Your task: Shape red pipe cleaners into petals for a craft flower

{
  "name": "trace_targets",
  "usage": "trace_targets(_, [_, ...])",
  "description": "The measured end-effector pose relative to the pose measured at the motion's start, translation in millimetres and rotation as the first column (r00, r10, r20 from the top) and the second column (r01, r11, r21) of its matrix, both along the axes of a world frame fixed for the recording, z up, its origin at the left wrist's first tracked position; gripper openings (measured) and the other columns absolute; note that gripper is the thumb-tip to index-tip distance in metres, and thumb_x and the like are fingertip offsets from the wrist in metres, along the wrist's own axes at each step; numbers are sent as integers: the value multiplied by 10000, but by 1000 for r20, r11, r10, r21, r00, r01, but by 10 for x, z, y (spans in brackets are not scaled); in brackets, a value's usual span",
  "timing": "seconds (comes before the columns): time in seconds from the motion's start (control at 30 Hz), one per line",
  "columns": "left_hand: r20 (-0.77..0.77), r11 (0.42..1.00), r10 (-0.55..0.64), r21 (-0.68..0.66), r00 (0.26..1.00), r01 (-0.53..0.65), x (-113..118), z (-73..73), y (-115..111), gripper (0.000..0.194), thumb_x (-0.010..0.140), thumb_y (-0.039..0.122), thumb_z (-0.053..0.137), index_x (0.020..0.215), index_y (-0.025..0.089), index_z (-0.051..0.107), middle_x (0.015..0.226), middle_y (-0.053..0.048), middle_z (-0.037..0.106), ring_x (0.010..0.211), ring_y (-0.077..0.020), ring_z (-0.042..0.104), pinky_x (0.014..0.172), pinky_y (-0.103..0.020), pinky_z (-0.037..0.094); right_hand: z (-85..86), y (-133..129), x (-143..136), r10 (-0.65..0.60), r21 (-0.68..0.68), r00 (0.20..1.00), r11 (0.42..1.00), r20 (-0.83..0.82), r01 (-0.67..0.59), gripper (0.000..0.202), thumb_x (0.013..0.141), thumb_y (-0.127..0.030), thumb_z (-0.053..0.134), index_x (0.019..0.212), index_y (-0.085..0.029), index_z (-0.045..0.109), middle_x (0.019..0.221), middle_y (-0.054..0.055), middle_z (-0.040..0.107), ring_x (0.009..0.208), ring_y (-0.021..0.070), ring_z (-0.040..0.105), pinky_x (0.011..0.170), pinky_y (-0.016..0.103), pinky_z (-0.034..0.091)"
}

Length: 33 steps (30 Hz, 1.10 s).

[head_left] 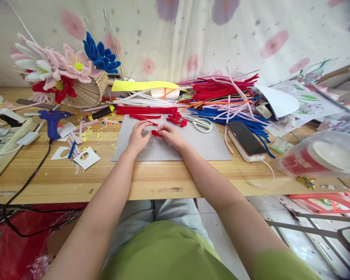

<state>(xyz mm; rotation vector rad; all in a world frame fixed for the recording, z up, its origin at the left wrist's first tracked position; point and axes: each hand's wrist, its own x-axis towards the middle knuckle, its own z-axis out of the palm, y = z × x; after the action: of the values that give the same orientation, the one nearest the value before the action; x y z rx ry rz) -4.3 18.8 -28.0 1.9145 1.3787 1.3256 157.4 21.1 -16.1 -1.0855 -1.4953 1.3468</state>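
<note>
My right hand (170, 136) pinches a small looped piece of red pipe cleaner (155, 133) just above the grey cutting mat (192, 151). My left hand (139, 137) is beside it, fingers curved and thumb apart, with nothing visibly gripped. Its fingertips are close to some loose red pipe cleaners (144, 116); whether they touch is unclear. Behind my right hand lies a cluster of bent red pieces (176, 118). Scissors with pale handles (202, 125) rest on the mat to the right of that cluster.
Left of the mat are a blue glue gun (53, 122), scraps and a holder with fuzzy flowers (86, 91). Bundles of coloured pipe cleaners (221, 91) line the back. A phone (246, 138) and a bagged cup (323, 155) stand right. A black cord (26, 186) hangs over the front edge.
</note>
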Motion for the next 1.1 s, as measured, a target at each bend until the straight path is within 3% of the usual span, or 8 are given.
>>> trace_targets(0.1, [185,977,-91,-174,978,123,29,16,-20,201,713,228,612,903,167,635,936,-71,655,852,-175,615,777,-329,493,64,-51,61,132,-70,985,988,-108,-140,89,677,-225,502,746,-171,518,560,-53,502,444,50,376,416,169,268])
trace_targets(0.17, [304,951,-90,-256,949,172,50,22,-29,161,702,243,630,838,159,621,798,-38,654,719,-140,608,718,-300,494,86,-78,82,178,-83,975,978,-132,-189,95,672,-237,526,738,-169,529,579,-46,516,464,50,396,417,162,287])
trace_targets(0.33, [421,971,6,-220,907,95,57,72,-57,157,657,222,672,789,162,612,718,5,624,655,-95,571,651,-221,463,85,-91,91,291,-28,955,956,-54,-293,224,708,-367,617,801,-164,609,739,-7,577,664,90,498,546,194,417])
trace_targets(0.47, [478,971,63,-232,876,57,87,144,-93,192,631,213,704,788,161,606,711,15,607,638,-79,559,604,-189,443,73,-84,78,337,45,939,939,72,-340,286,642,-408,702,757,-150,658,714,-13,556,629,84,452,574,219,394])
trace_targets(0.53, [543,943,112,-322,832,83,116,196,-128,208,638,254,712,769,158,582,655,27,583,558,-65,527,514,-175,404,85,-89,70,302,101,952,947,49,-305,280,610,-401,724,717,-150,665,723,-8,553,640,88,451,575,225,379])
trace_targets(0.67, [648,816,122,-497,752,295,150,311,-214,231,658,300,701,719,158,529,517,59,503,367,-22,354,351,-159,198,123,-114,72,283,79,959,956,1,-282,286,609,-396,721,751,-152,682,643,-27,530,569,69,386,526,221,311])
trace_targets(0.87, [727,705,76,-523,683,478,157,351,-253,218,654,256,691,699,151,506,483,66,457,348,-10,328,317,-133,121,137,-133,79,367,-12,928,929,-58,-369,300,614,-409,707,703,-129,649,545,-54,459,510,54,328,491,221,257])
trace_targets(1.1, [748,666,63,-525,661,531,176,355,-246,282,601,211,723,748,160,487,496,68,470,338,-3,316,308,-118,85,133,-121,58,380,51,924,924,-29,-378,263,594,-388,730,657,-140,669,549,-46,478,543,68,378,538,230,320])
